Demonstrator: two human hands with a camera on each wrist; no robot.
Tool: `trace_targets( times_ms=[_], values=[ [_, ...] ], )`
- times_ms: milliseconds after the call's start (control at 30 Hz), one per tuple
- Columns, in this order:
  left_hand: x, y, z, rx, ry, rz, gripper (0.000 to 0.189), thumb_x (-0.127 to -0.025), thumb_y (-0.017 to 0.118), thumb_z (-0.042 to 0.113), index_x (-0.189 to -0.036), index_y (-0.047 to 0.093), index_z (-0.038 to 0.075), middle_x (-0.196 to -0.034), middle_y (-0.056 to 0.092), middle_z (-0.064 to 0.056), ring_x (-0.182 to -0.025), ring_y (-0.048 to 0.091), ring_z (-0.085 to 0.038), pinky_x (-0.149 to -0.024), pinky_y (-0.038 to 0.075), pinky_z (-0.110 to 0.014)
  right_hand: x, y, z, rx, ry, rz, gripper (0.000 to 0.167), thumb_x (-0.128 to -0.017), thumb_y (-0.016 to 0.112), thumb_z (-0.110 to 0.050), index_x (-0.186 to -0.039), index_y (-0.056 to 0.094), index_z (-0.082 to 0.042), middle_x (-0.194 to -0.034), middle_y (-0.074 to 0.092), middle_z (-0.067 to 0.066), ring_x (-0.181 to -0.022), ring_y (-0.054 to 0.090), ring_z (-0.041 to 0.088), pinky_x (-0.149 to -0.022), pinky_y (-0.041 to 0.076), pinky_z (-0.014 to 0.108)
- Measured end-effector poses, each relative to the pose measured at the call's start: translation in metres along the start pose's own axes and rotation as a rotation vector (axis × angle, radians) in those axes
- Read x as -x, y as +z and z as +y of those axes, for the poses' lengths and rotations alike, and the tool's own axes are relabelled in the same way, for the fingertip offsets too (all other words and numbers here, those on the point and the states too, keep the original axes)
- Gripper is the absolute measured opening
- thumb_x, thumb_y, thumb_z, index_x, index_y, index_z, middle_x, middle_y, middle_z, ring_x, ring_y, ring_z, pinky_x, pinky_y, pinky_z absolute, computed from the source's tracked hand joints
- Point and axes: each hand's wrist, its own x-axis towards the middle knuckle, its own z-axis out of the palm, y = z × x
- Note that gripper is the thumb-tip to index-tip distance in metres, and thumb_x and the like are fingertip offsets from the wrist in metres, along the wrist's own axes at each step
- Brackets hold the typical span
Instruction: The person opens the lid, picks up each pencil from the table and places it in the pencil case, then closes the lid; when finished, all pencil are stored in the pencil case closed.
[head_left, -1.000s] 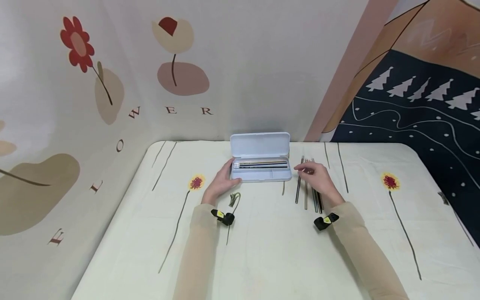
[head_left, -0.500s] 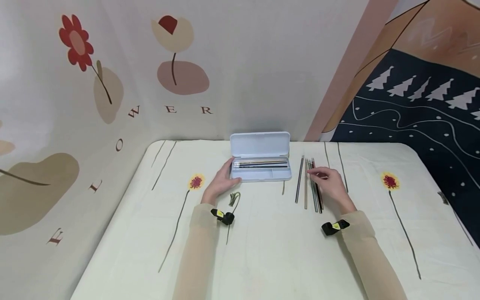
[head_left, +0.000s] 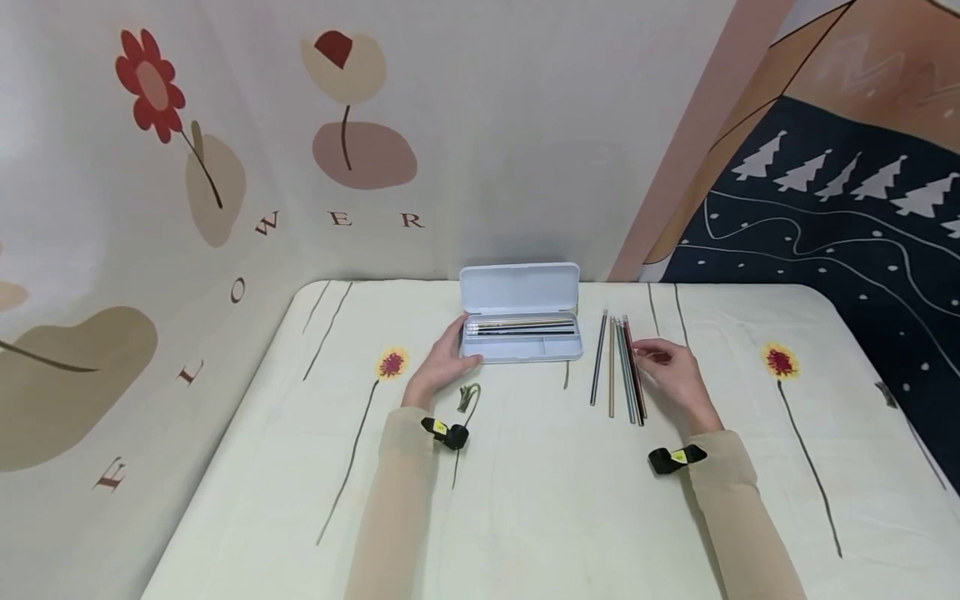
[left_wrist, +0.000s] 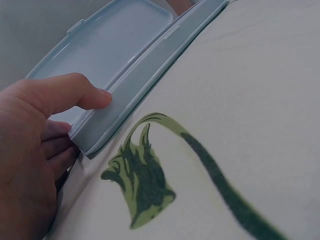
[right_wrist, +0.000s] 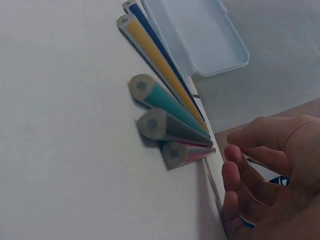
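Observation:
A pale blue pencil case [head_left: 491, 351] stands at the table's far side, its lid [head_left: 519, 289] raised. Several pencils lie inside it. My left hand [head_left: 442, 367] holds the case's left end, thumb on the front wall [left_wrist: 127, 95] and fingers round the corner. To the right of the case lie several loose pencils: a dark blue one [right_wrist: 150, 30], a yellow-gold one [right_wrist: 155, 50], a teal one [right_wrist: 167, 105], a dark grey one [right_wrist: 177, 131] and a red one [right_wrist: 187, 152]. Just right of the red pencil, my right hand [head_left: 672, 372] has loosely bent fingers and nothing in them.
A white cloth with printed flowers [head_left: 392, 364] covers the table. Behind the case rises a patterned curtain [head_left: 525, 183], close to its lid. Each wrist carries a small black camera [head_left: 667, 459].
My right hand has moved right, from beside the case and over the loose pencils to their right side. The left hand and the case have stayed in place.

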Motion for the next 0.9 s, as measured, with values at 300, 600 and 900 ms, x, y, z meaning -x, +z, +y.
trace_targets(
  times_ms=[300, 600, 900],
  values=[
    [0.000, 0.000, -0.002, 0.011, 0.037, -0.007, 0.088, -0.083, 0.069, 0.012, -0.154, 0.018, 0.006, -0.158, 0.019, -0.014, -0.144, 0.014, -0.029, -0.117, 0.009, -0.043, -0.003, 0.008, 0.005, 0.067, 0.069, -0.002, 0.033, -0.088, 0.060, -0.003, -0.120, 0.061, 0.009, -0.099, 0.064, 0.020, -0.083, 0.053, 0.025, -0.071, 0.042, 0.030],
    [-0.001, -0.001, -0.001, -0.004, 0.025, -0.002, 0.088, -0.084, 0.069, 0.013, -0.154, 0.017, 0.007, -0.159, 0.018, -0.013, -0.145, 0.012, -0.028, -0.117, 0.009, -0.043, -0.009, 0.015, -0.001, 0.124, 0.088, 0.023, 0.037, -0.084, 0.060, -0.005, -0.119, 0.060, 0.007, -0.094, 0.061, 0.018, -0.080, 0.050, 0.028, -0.066, 0.039, 0.033],
    [-0.001, 0.000, -0.002, -0.004, 0.030, -0.004, 0.088, -0.083, 0.069, 0.012, -0.154, 0.017, 0.006, -0.158, 0.018, -0.014, -0.145, 0.012, -0.029, -0.117, 0.009, -0.043, -0.011, 0.018, 0.000, 0.160, 0.124, 0.057, 0.037, -0.084, 0.061, -0.009, -0.119, 0.061, 0.003, -0.092, 0.062, 0.016, -0.076, 0.051, 0.027, -0.060, 0.038, 0.032]
  ],
)
